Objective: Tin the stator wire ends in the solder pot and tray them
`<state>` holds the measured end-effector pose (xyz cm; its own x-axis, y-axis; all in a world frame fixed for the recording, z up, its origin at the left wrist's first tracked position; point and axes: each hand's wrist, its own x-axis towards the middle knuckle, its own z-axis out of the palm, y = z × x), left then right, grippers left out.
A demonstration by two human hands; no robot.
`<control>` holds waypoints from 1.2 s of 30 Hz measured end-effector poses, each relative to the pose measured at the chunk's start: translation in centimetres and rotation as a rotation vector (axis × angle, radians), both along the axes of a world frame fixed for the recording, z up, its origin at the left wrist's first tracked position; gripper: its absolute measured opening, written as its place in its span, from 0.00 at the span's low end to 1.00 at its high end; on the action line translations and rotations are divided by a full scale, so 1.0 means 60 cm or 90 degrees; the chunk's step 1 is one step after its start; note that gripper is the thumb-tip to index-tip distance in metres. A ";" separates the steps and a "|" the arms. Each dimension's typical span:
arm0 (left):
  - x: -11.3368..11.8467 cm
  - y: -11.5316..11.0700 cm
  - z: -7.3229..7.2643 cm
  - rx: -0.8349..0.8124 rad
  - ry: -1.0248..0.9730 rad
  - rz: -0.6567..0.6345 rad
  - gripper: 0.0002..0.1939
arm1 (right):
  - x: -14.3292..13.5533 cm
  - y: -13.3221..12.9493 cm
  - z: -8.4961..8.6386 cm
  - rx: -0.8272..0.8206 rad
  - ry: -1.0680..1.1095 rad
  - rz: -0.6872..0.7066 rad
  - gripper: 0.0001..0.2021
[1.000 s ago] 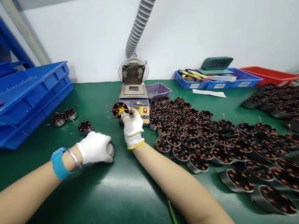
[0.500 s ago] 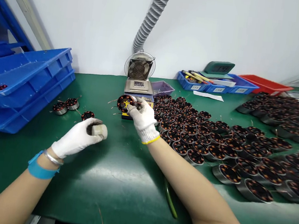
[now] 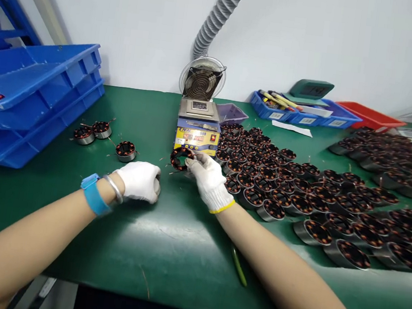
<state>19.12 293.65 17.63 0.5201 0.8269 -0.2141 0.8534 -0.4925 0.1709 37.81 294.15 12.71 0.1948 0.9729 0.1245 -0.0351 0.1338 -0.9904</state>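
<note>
- Head view, right hand [image 3: 208,179]: gloved; forearm entering from four o'clock; thumb and fingers pinching a wound ring [image 3: 176,158] at the hand's ten o'clock.
- Head view, left hand [image 3: 139,181]: gloved; forearm from eight o'clock; fingers curled, contents impossible to tell.
- Head view, yellow-fronted device [image 3: 196,138]: at the held ring's one o'clock.

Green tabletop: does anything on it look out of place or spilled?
Slightly: a thin strand lies loose near the tabletop's front edge, and a slender green object lies alone by the right forearm, both apart from the grouped round parts. I see no spill.
</note>
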 end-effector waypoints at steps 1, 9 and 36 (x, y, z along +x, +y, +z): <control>0.006 0.003 0.002 -0.009 0.020 -0.009 0.14 | 0.004 0.002 0.000 -0.010 0.012 -0.004 0.21; -0.022 0.010 0.051 -0.071 -0.029 0.074 0.24 | 0.012 0.011 0.000 -0.047 0.100 -0.002 0.16; -0.028 -0.056 -0.118 0.238 -0.224 0.153 0.46 | -0.028 -0.064 0.025 0.356 -0.895 0.108 0.25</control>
<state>17.45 290.31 10.56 0.2956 0.9168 0.2685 0.8716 -0.3738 0.3171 36.15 290.29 14.18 -0.4983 0.7374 0.4560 0.8106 0.5828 -0.0566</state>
